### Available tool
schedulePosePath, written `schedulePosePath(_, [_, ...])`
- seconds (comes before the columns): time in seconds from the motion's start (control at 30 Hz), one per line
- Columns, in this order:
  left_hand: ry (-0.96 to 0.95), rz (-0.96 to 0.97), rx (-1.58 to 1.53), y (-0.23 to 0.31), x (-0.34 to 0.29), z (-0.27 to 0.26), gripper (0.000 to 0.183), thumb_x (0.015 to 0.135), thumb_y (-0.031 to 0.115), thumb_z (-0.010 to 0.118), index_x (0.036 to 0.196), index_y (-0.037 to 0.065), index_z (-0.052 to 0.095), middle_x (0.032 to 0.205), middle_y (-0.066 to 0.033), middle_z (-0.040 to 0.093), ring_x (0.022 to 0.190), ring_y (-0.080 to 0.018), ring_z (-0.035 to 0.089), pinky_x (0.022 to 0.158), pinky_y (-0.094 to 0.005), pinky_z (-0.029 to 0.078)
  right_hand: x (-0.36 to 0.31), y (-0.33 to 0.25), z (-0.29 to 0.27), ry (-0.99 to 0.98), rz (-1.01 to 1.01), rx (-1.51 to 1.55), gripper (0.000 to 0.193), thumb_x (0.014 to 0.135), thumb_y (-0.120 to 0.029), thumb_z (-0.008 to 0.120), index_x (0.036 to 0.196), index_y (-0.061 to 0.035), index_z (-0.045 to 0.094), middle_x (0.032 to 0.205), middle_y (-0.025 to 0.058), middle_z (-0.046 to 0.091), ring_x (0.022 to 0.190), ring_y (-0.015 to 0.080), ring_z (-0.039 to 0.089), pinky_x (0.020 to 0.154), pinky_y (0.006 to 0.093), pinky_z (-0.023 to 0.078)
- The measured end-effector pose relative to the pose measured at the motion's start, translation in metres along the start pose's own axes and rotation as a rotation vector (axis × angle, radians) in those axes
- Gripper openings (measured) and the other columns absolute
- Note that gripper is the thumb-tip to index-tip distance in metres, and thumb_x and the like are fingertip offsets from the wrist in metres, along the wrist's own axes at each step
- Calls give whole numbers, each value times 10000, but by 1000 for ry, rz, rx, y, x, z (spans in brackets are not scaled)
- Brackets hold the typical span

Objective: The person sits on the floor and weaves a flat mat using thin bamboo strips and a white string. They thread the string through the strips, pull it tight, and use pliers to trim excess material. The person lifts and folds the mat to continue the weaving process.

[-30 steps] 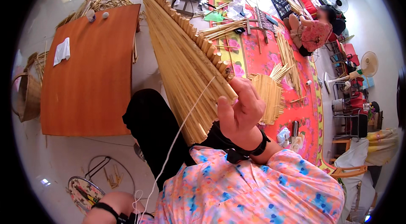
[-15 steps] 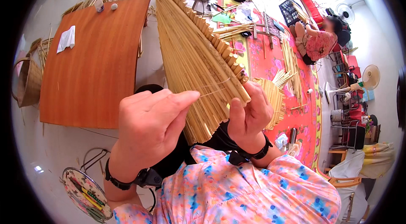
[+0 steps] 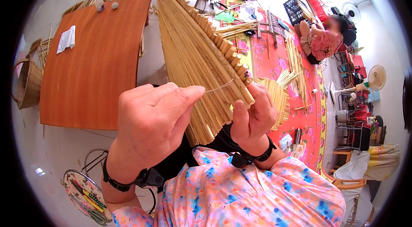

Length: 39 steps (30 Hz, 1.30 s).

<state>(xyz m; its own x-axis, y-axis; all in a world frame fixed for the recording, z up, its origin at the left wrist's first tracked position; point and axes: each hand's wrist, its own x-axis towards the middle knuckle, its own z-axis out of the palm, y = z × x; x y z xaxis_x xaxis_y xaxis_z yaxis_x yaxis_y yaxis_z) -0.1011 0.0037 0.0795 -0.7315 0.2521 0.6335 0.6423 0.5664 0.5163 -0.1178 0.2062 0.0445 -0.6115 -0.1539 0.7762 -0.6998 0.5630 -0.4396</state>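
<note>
A fan-shaped panel of straw-coloured reed stalks (image 3: 195,62), laid tightly side by side, slants up and away from my lap. Pinched between thumb and forefinger, my left hand (image 3: 156,120) holds a thin clear thread (image 3: 219,87) over the panel's near part. The thread runs right to the outermost stalks. My right hand (image 3: 255,113) grips those stalks at the right edge, thumb on the near side and fingers curled behind. Cut stalk ends make a stepped row along the panel's right side. Whether the left fingers also hold a needle is hidden.
A brown wooden table (image 3: 94,64) stands at left, with a white cloth (image 3: 66,39) on it. A round stool (image 3: 86,195) with tools sits lower left. A red floral mat (image 3: 302,137) at right bears loose stalks and another reed panel (image 3: 277,98). A person (image 3: 324,40) sits beyond, near a fan (image 3: 377,77).
My left hand has moved slightly up, and the thread looks straighter than before. My right hand and the panel are nearly unmoved.
</note>
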Motion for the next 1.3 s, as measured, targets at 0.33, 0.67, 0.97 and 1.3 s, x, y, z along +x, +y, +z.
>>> schedulePosePath(0.33, [-24, 17, 26, 0, 2, 0, 213, 696, -2, 649, 904, 42, 637, 603, -50, 532, 486, -228, 514, 426, -320, 359, 0, 0, -1, 4, -7, 0, 312, 735, -130, 630, 937, 102, 577, 792, 184, 619, 695, 291, 620, 614, 318, 497])
schedulePosePath(0.67, [-27, 24, 48, 0, 4, 1, 220, 688, -1, 641, 902, 49, 639, 588, -44, 506, 475, -225, 499, 422, -319, 347, 1, 1, -2, 14, -23, -7, 310, 736, -136, 637, 934, 96, 580, 801, 175, 620, 695, 280, 618, 609, 306, 493])
schedulePosePath(0.97, [-66, 87, 175, 3, 11, -6, 215, 670, 12, 635, 882, 48, 647, 559, -30, 443, 434, -204, 433, 407, -315, 313, 2, 1, -2, 19, -5, 33, 312, 724, -108, 645, 950, 97, 581, 791, 179, 616, 673, 275, 616, 586, 303, 495])
schedulePosePath(1.3, [-116, 71, 124, 4, 20, -10, 190, 671, 7, 622, 856, 40, 645, 564, -42, 477, 435, -223, 445, 406, -317, 346, 1, -2, -1, 4, 12, 41, 296, 734, -78, 636, 959, 104, 576, 817, 189, 626, 677, 280, 622, 594, 304, 505])
